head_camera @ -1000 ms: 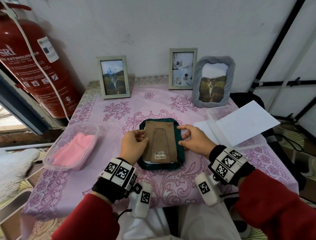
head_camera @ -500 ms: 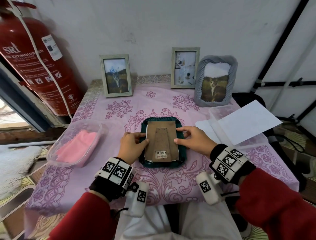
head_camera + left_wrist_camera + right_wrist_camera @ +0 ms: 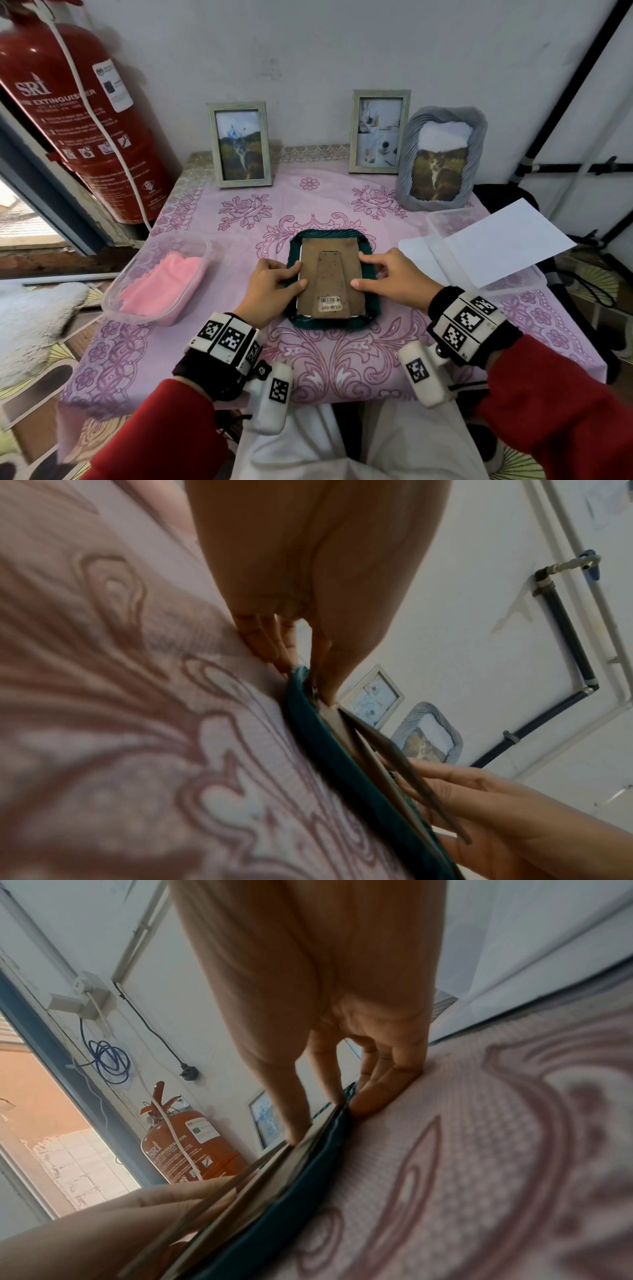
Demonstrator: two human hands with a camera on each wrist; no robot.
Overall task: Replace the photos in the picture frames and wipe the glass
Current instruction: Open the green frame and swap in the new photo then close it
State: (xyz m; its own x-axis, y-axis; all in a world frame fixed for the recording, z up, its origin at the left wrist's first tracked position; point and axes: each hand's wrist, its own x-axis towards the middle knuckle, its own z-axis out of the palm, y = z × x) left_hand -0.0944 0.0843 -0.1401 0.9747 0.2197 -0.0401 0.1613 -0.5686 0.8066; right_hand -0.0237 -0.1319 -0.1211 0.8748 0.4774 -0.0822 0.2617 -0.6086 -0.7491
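- A left hand (image 3: 270,287) and right hand (image 3: 387,279), fingers extended, press the cardboard backing (image 3: 330,279) between them into a green frame (image 3: 371,301) (lying face down).
- Neither hand grasps anything.

I read "SRI" and "EXTINGUISHER" in white on the big red metal fire extinguisher cylinder (image 3: 78,113); its white label's print is too small. Brown cardboard backing board (image 3: 330,277) has a barcode sticker, digits illegible. Black-white square marker codes on both wrist units.
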